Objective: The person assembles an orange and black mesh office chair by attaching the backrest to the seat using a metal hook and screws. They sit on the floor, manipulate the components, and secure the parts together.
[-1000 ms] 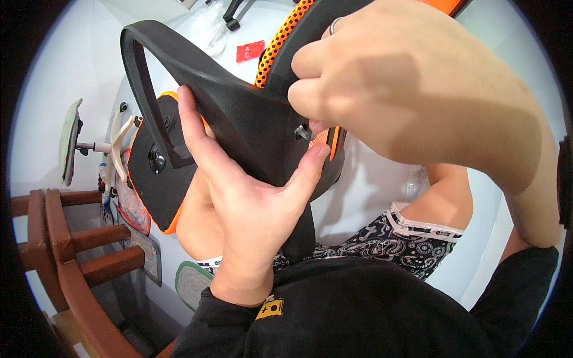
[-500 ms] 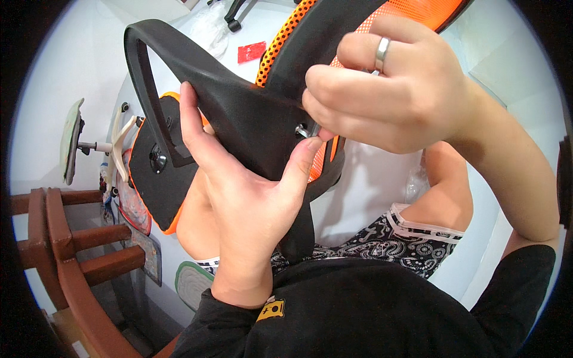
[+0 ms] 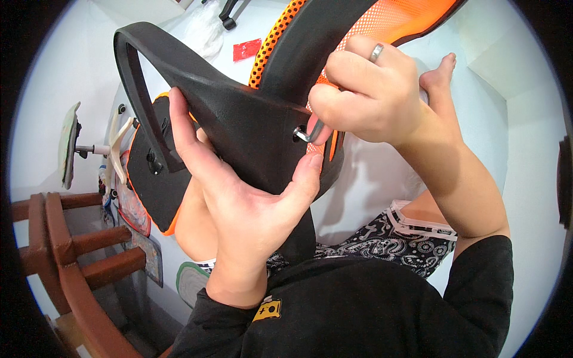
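Note:
A black plastic chair armrest (image 3: 233, 113) with a loop-shaped end slants across the middle, against the orange mesh backrest (image 3: 382, 22). My left hand (image 3: 239, 194) is wrapped round its lower part, the index finger along the near face and the thumb by the right edge. In my right hand (image 3: 373, 98), closed in a fist with a ring on one finger, is a bent metal hex key (image 3: 316, 131). The key's short end enters a round hole in the armrest; its long end disappears under my curled fingers. The left thumb tip lies just below the key, apart from it.
The black seat (image 3: 158, 191) with orange edging lies at the left, beyond my leg. A red packet (image 3: 247, 50), clear plastic wrap (image 3: 204, 33) and a black caster leg (image 3: 227, 15) are on the floor at the back. Brown wooden furniture (image 3: 65, 238) stands at the lower left.
My right hand has swung left and turned, so more of the hex key shows. The left thumb has come away from the key. The armrest has shifted slightly left.

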A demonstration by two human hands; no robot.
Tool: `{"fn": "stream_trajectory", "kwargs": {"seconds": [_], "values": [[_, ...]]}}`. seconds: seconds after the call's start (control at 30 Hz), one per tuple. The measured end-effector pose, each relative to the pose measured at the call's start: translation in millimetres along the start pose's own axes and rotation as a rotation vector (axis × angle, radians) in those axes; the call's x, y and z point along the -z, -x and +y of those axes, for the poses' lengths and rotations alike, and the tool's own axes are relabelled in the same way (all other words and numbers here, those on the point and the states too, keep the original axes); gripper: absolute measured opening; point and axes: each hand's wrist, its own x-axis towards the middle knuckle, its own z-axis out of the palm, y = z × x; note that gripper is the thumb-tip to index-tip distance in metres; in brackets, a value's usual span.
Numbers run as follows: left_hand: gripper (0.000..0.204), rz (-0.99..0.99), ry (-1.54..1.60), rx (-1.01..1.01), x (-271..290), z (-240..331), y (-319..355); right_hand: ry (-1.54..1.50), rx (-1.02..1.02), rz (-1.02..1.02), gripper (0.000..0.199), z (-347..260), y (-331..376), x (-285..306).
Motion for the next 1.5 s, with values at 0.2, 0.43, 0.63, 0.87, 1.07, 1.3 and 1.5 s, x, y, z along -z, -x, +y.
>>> {"fn": "stream_trajectory", "kwargs": {"seconds": [0.2, 0.43, 0.63, 0.87, 1.07, 1.3, 1.5], "values": [[0.095, 0.018, -0.016, 0.011, 2.1, -2.3, 2.8, -0.109, -0.153, 0.019, 0.026, -12.6, 9.2, -6.5], [0.076, 0.075, 0.064, -0.047, -7.3, -1.7, 5.6, -0.164, -0.482, 0.087, 0.032, -41.0, 28.5, -6.7], [0.082, 0.066, 0.007, -0.067, -7.1, -3.2, 3.8, -0.063, -0.103, 0.015, 0.016, -7.1, 17.9, 11.1], [0.090, 0.041, -0.031, -0.068, -8.6, -2.2, 6.4, 0.014, 0.081, 0.206, 0.011, 1.7, 15.7, 5.1], [0.092, -0.002, -0.078, -0.056, -4.8, -3.4, 7.4, 0.001, 0.129, 0.246, 0.008, 3.6, 13.6, 2.8], [0.093, -0.051, -0.121, -0.071, -4.0, -3.2, 3.7, 0.029, 0.427, 0.164, 0.010, 38.6, -3.6, 14.9], [0.095, -0.004, -0.108, -0.053, -2.6, -4.1, 5.7, -0.119, 0.194, -0.002, 0.012, 14.7, 14.7, 10.3]]}}
